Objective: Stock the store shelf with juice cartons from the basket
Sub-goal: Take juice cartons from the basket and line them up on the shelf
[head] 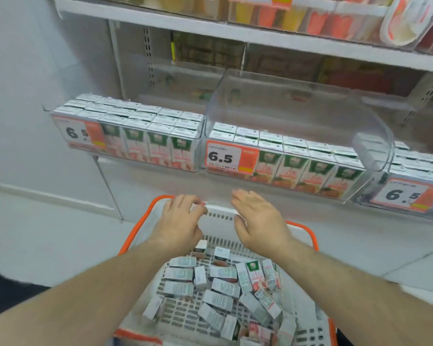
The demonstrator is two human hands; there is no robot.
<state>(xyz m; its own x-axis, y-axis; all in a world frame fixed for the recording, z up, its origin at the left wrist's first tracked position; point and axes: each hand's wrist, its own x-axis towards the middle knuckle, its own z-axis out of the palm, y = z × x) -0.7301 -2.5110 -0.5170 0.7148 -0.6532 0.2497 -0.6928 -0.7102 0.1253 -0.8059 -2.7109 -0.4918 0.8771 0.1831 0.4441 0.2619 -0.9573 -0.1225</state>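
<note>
small white-and-green juice cartons (pixel 223 288) lie flat in the white plastic basket with orange rim (pixel 308 233), long sides pointing every which way | left hand (pixel 180 221) fingers curled, holding something or not: cannot tell | right hand (pixel 258 218) flat, holding nothing | clear shelf bins (pixel 360 186) hold upright cartons in rows

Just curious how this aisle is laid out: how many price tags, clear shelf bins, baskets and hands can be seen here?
Price tags: 3
Clear shelf bins: 3
Basket: 1
Hands, left hand and right hand: 2
Total: 9
</note>
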